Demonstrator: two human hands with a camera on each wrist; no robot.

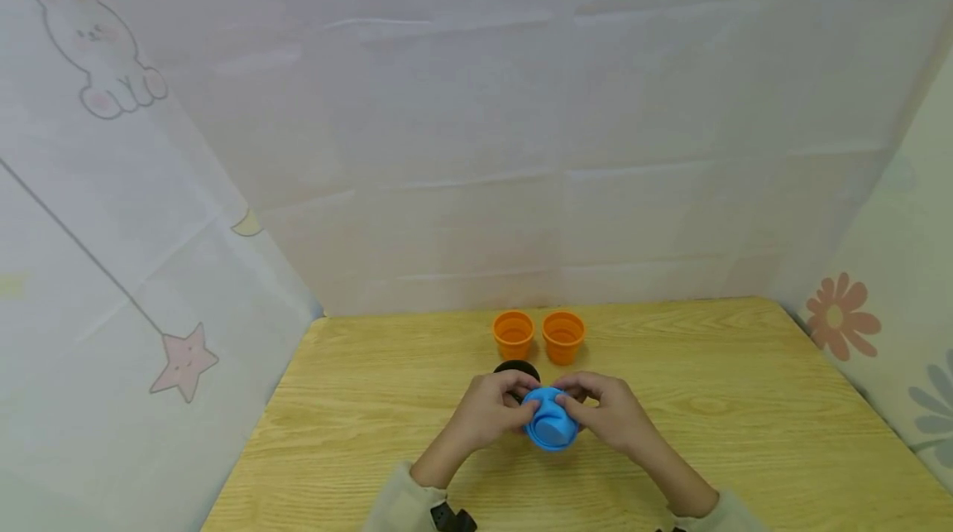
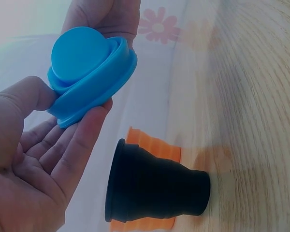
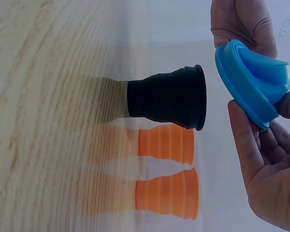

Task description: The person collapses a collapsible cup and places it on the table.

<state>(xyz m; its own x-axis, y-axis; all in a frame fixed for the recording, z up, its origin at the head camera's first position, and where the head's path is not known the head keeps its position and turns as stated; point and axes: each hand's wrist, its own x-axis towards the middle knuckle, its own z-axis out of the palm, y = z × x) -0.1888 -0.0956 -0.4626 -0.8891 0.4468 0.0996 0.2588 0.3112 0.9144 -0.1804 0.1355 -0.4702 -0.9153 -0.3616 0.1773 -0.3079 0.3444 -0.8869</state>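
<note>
Both hands hold a blue collapsible cup [image 1: 552, 420] above the table, its base turned up toward the head camera. It is partly folded, with the base tilted inside the wider rim ring, as the blue cup [image 2: 82, 55] shows in the left wrist view. The left hand [image 1: 491, 406] pinches one side, thumb on the wall and fingers beneath the rim. On the opposite side the right hand [image 1: 606, 412] grips it the same way. Just beyond the hands stands a black collapsible cup [image 3: 166, 99], upright and expanded, partly covered by the left hand in the head view.
Two orange collapsible cups stand upright side by side behind the black one: a left orange cup [image 1: 514, 335] and a right orange cup [image 1: 563, 337]. The wooden table [image 1: 357, 400] meets a pale cloth backdrop [image 1: 462, 143] at its far edge, with printed cloth at both sides.
</note>
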